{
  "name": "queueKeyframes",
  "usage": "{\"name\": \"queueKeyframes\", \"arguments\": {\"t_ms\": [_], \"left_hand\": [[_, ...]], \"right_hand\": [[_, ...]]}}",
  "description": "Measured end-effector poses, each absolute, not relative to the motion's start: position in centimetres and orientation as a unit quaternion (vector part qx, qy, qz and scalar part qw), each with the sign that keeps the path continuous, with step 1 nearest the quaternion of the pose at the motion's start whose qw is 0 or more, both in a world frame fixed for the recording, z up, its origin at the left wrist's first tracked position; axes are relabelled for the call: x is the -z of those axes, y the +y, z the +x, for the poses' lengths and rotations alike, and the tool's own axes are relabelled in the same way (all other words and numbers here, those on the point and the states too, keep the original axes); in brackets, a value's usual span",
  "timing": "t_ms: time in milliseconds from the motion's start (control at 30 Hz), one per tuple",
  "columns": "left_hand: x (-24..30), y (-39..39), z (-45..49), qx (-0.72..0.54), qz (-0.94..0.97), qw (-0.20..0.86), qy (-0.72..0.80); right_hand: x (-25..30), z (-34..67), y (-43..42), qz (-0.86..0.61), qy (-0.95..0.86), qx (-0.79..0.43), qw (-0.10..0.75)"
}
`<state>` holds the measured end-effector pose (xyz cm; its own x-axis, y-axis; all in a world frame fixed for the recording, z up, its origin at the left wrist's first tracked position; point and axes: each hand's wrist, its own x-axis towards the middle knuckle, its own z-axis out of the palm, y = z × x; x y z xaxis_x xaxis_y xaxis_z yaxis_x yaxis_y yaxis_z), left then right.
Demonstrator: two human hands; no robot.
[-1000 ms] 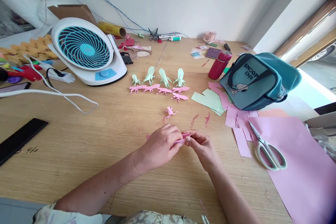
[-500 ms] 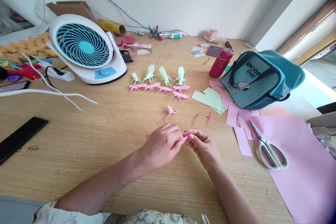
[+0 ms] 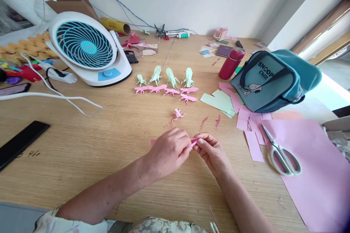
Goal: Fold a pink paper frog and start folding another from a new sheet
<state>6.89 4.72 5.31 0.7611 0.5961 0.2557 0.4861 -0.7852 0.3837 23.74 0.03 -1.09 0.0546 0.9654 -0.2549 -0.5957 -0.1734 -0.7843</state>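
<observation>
The teal bag (image 3: 276,89) reads "SNOOP Chill", and "460" is handwritten on the table (image 3: 84,134). Your left hand (image 3: 170,151), palm down, and your right hand (image 3: 212,153), thumb toward you, both have fingers clamped on the folded pink paper (image 3: 194,141) between them. Bare wood spreads left to the black slab (image 3: 23,142) and down to the near edge.

tbl (image 3: 90,142) open L of fingers (image 3: 182,142), paper figs (image 3: 171,91) ahead
</observation>
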Motion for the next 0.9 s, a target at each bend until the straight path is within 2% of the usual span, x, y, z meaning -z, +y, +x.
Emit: {"name": "queueKeyframes", "arguments": {"t_ms": [900], "left_hand": [[-5.89,4.32,6.91,-0.177,0.929,0.143,0.292]], "right_hand": [[1.37,23.84,-0.11,-0.410,-0.243,-0.639,0.604]]}}
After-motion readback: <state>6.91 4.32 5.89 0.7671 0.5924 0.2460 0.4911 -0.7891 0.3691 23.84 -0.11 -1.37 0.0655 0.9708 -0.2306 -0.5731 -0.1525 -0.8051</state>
